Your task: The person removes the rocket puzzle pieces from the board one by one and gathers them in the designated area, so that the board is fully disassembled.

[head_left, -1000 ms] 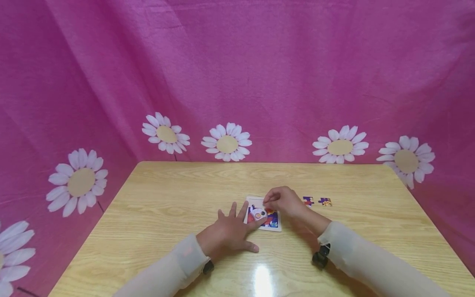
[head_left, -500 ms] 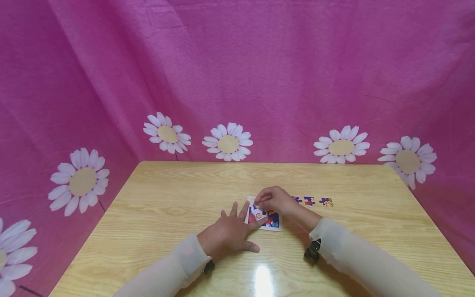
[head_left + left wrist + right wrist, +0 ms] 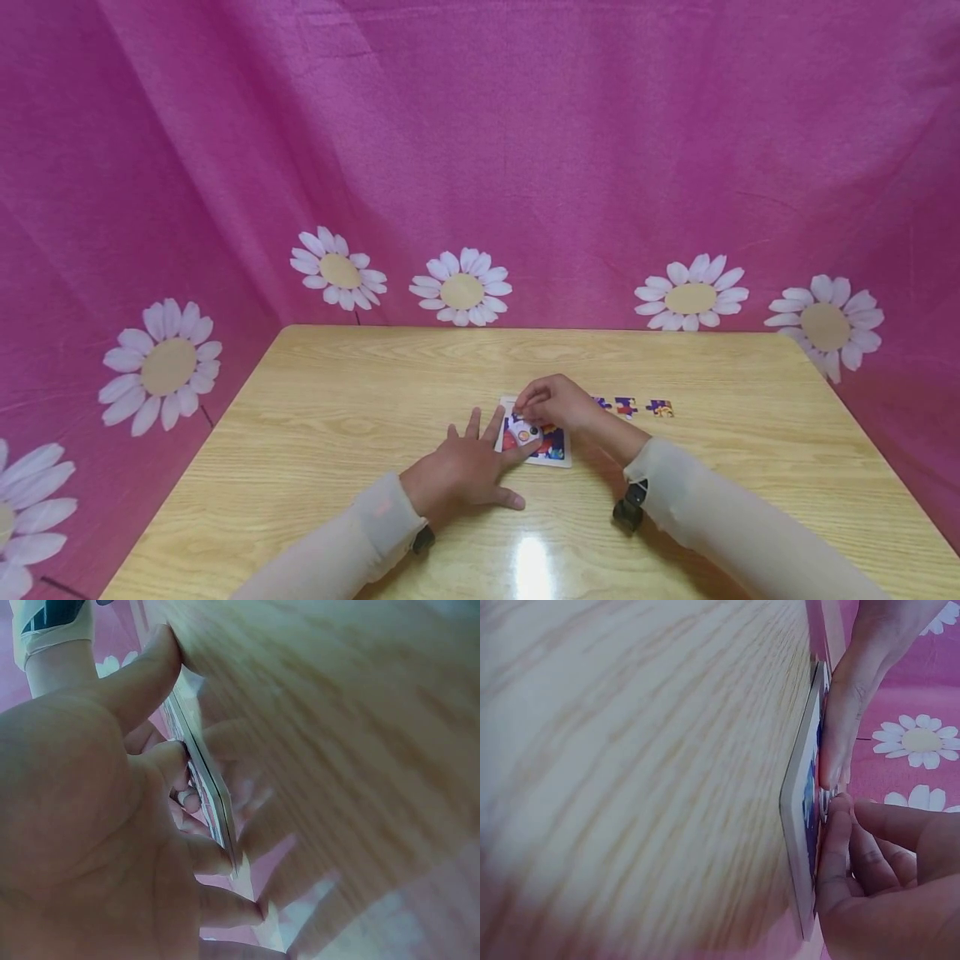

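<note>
A small jigsaw puzzle in a white-rimmed tray (image 3: 553, 464) lies on the table, its picture showing a white character on purple and red. My left hand (image 3: 467, 468) lies at the tray's left side with fingers spread, two of them reaching over the tray. Above the tray's upper part, my right hand (image 3: 561, 405) pinches a small puzzle piece (image 3: 177, 796) between thumb and fingertips. Most of that piece is hidden by the fingers. From the right wrist view, the pinching fingertips (image 3: 840, 804) are close against the puzzle surface, near the left hand's finger.
Loose puzzle pieces lie in a row right of the tray: one (image 3: 602, 405) partly behind the right wrist, another (image 3: 626, 407) beside it, and a third (image 3: 660, 408) farther right. A pink curtain (image 3: 570, 167) with daisies surrounds the wooden table (image 3: 360, 383).
My right hand has shifted slightly left over the tray's upper part, uncovering one more loose piece beside its wrist. The left hand has stayed in place.
</note>
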### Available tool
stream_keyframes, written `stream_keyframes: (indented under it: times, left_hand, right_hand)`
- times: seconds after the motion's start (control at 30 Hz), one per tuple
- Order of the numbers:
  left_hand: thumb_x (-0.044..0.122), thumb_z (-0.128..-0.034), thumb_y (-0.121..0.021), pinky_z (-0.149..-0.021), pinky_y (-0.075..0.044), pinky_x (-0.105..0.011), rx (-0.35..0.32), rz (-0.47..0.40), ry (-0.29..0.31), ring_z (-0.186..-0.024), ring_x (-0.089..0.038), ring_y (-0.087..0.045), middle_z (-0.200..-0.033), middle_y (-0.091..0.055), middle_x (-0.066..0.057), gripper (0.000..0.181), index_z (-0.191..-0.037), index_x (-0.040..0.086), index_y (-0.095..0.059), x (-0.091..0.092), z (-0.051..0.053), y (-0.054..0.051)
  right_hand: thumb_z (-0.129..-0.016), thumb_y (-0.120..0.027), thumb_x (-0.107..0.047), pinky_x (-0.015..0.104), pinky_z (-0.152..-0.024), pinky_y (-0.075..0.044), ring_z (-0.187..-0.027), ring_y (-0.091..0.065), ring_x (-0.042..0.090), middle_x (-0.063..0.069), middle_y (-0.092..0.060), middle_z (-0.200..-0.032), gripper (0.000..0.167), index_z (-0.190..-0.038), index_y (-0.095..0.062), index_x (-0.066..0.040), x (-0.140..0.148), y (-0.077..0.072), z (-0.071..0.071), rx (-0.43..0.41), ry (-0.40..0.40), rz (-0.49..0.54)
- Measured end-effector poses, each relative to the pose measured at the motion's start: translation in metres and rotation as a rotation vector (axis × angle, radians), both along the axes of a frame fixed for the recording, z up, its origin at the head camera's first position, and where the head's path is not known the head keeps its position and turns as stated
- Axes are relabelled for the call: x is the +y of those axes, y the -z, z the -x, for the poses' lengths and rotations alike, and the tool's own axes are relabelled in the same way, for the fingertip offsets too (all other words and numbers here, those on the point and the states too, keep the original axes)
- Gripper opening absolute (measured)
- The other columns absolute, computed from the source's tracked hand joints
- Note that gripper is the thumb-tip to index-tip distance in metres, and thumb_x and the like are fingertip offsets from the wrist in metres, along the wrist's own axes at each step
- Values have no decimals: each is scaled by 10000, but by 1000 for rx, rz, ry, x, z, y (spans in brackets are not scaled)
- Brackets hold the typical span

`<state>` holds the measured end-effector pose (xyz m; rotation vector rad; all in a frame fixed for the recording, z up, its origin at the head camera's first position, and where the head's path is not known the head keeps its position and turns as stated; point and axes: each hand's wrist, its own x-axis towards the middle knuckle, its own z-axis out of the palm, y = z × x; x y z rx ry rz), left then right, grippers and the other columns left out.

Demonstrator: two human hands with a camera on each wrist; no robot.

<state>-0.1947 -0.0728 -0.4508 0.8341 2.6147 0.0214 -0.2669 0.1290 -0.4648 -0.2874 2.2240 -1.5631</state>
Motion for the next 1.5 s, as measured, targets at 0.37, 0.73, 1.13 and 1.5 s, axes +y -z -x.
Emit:
stream_keyframes:
  times: [0.37, 0.73, 1.13, 1.5]
  left_hand:
    - [781, -875, -552, -1101, -277, -772, 1, 11, 0, -1521, -561, -135, -1727, -41, -175, 830, -1588, 556, -191, 0, 0, 0]
    - [775, -873, -564, -1114, -281, -754, 9, 25, -9, -1531, -547, -117, -1731, -19, -168, 819, -1582, 561, -213, 1, -1, -2]
    - [779, -889, -524, -1089, -291, -772, 7, 29, 17, -1514, -569, -141, -1725, -42, -182, 814, -1594, 543, -192, 1, 0, 0]
    - [780, -883, -528, -1096, -282, -772, 1, 14, 2, -1519, -565, -131, -1725, -37, -184, 813, -1588, 553, -193, 0, -1, 0]
  right_hand:
    - [-970, -634, 54, 389, -832, -619, -906, -756, 246, 239, -750, -1037, 150, -1102, -685, 102, -1, -4, -2, -6, 17, 12]
    - [-938, -685, 39, 345, -713, -615, -813, -737, 201, 187, -743, -962, 109, -1041, -671, 74, -4, -4, -3, 53, 27, 18]
    - [-891, -718, 60, 273, -629, -529, -757, -633, 172, 113, -676, -922, 133, -995, -652, 9, -12, 1, -4, 71, 102, -26]
    - [-886, -720, 63, 282, -622, -560, -713, -638, 162, 106, -691, -867, 114, -977, -676, 11, -9, 2, -4, 81, 136, -28]
